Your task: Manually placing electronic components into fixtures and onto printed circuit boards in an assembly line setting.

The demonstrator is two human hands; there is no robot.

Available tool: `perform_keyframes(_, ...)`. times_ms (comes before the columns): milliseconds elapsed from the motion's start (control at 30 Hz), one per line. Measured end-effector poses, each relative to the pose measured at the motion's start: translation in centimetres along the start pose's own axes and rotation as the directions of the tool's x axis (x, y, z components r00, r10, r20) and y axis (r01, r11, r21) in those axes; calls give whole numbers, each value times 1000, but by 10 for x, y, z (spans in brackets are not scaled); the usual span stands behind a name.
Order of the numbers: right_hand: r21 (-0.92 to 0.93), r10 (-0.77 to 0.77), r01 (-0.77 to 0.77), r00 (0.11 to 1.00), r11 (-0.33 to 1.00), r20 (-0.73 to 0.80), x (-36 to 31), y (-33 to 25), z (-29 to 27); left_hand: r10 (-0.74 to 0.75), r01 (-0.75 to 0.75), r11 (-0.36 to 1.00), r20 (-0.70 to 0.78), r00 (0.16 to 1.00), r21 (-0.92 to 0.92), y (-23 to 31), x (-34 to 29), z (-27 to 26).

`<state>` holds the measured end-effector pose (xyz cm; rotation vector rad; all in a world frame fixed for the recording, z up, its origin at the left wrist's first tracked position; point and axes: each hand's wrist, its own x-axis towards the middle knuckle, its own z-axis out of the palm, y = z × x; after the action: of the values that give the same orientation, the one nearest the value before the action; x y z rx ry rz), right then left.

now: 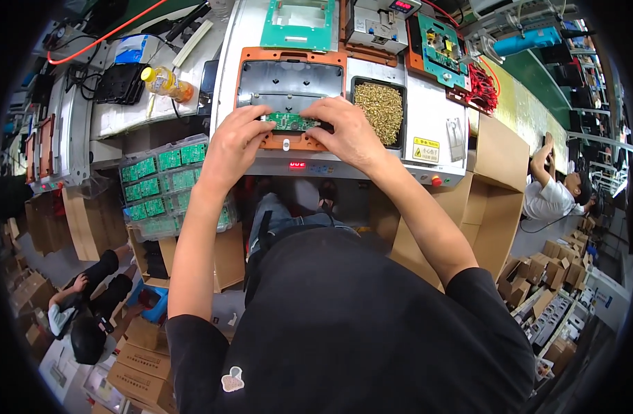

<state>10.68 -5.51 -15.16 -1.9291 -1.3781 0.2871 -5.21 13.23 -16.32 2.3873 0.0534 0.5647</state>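
Both hands meet over a small green board (291,122), each pinching one end of it. The left hand (232,146) grips the board's left end with fingertips curled over the edge; the right hand (347,132) clamps the right end the same way. The board lies level across the lower lip of an orange frame (289,56) that surrounds a grey plate (289,79) just beyond the fingers. The frame sits on a white counter (433,110). Just right of the right hand, a black tray (379,109) holds a heap of brass parts. Below the hands, on the counter's front edge, a red display (297,165) glows. Left of the left forearm, clear trays of green boards (166,181) are stacked. Beyond the frame stands a teal jig (299,26). Right of the right arm, open cardboard boxes (492,200) stand, and another person (554,190) works past them.
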Motion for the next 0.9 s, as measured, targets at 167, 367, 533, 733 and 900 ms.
perform_keyframes(167,2,-2,2,999,1000,53,3,-3,1,-2,2,1000,10,1000,8,5,0,-7)
perform_keyframes(367,-14,-40,40,999,999,16,3,-6,-5,-33,33,999,-47,998,3,10,-1,0)
perform_keyframes(533,-19,-69,69,998,997,6,1,-3,1,1,0,999,-37,999,40,8,3,-1)
perform_keyframes(733,-41,-14,14,1000,999,9,1,-3,1,0,3,997,-35,999,77,9,4,2)
perform_keyframes(900,-77,-40,42,999,996,35,3,-1,3,-47,60,991,-101,994,124,10,-7,16)
